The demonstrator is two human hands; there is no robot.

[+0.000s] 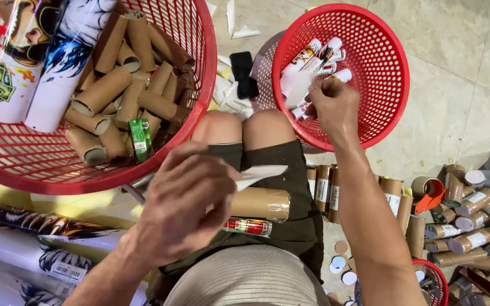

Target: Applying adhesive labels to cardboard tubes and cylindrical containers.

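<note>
A brown cardboard tube (259, 203) lies across the person's lap, just right of the left hand (185, 207), whose fingers (211, 170) are curled narrowly around its near end. A white paper strip (259, 173) juts out to the right from between those fingers, just above the tube. Directly below the tube, touching the dark shorts (299, 226), rests a small red-and-silver can (249, 226). The right hand (334, 105) is extended up and away into the small red basket (392, 68), its fingers (313, 90) closed on a small white roll (301, 107) from the pile of printed white rolls (313, 56) lying just beyond the fingertips. Between the two baskets, near the right hand's fingers, a black phone (244, 73) lies on the floor among white paper scraps (231, 22). Above the left hand's fingers sits the large red basket (199, 56), holding many bare brown tubes (126, 73), a green packet (139, 139) and two large printed white rolls (41, 62). Left of and below the left hand, flat printed posters (29, 249) are stacked. To the right of the right forearm, well apart from the fingers, a heap of labelled brown tubes (472, 226) covers the floor, with an orange tape dispenser (433, 195) among them.
</note>
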